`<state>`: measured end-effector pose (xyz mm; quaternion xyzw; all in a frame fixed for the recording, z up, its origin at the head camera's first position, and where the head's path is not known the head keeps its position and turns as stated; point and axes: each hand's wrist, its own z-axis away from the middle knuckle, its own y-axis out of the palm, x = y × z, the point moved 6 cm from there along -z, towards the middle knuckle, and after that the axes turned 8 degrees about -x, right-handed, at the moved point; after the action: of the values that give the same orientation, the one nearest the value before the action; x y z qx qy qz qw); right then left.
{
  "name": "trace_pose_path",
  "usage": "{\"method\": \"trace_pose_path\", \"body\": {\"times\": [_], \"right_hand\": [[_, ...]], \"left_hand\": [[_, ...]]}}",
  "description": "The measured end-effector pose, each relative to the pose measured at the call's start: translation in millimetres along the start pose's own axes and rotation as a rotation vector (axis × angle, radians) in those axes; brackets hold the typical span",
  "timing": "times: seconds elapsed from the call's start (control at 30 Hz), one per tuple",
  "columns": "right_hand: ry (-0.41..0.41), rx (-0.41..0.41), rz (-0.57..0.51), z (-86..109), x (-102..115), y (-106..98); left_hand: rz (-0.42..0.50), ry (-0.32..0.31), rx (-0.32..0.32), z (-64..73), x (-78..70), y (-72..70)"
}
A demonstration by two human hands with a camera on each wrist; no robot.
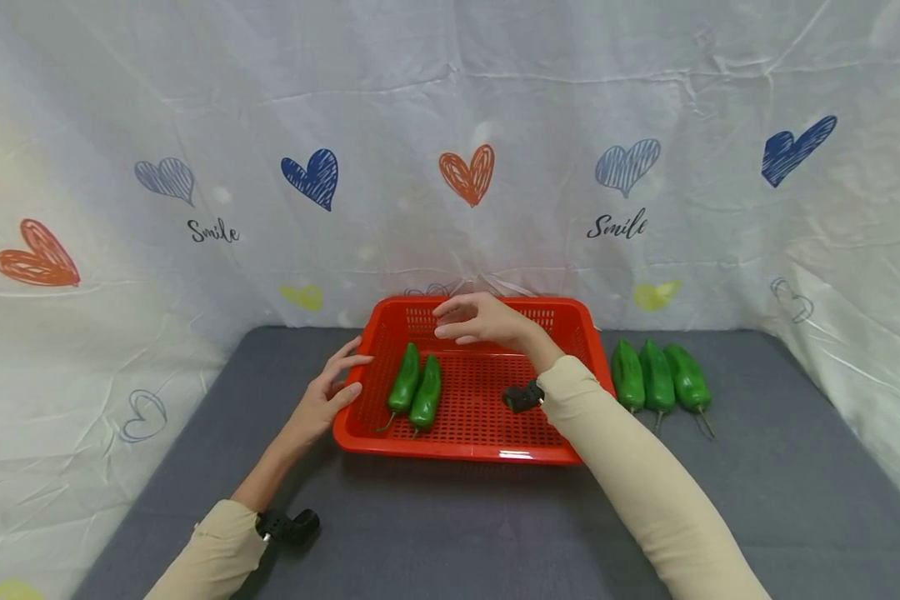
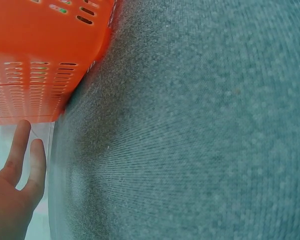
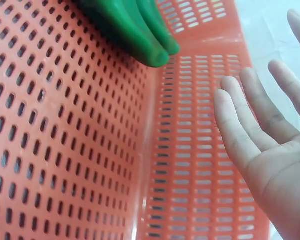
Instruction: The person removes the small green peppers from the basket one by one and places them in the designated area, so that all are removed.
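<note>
Right hand [image 1: 483, 322]: fingers slightly spread, empty, above basket [image 1: 457, 452] toward twelve o'clock. Left hand [image 1: 324, 398]: fingers spread at its nine-o'clock rim. Two peppers [image 1: 405, 383] lay inside toward nine; three outer peppers [image 1: 657, 379], on bench [image 1: 435, 533] at three. Light steadying seemed best.

High head view, facing forward-down; close wrist views: left beside, right into; all share red basket [image 1: 461, 451].

L slv [image 1: 213, 550]: beige | R slv [image 1: 645, 483]: beige, plain | wrist cams [image 1: 523, 397]: blk | hands [image 1: 322, 404]: bare
</note>
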<state>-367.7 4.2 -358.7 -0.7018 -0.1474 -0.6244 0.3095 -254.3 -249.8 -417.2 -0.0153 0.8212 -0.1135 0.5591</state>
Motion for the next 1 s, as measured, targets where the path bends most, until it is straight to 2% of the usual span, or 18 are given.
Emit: {"method": "trace_pose_path", "body": {"times": [0.4, 0.6, 0.77, 1.0], "right_hand": [[0.115, 0.101, -0.011, -12.8, -25, 20], [0.188, 0.108, -0.031, -14.5, -46, 28], [0.193, 0.091, -0.039, -15.5, -55, 31], [0.175, 0.097, 0.054, -16.2, -60, 33]], "left_hand": [[-0.009, 0.002, -0.003, 0.4, -0.3, -0.3], [0.000, 0.004, 0.003, -0.3, -1.0, 1.6], [0.013, 0.012, 0.005, -0.1, -1.3, 1.5], [0.015, 0.013, 0.004, 0.7, -1.5, 1.1]]}}
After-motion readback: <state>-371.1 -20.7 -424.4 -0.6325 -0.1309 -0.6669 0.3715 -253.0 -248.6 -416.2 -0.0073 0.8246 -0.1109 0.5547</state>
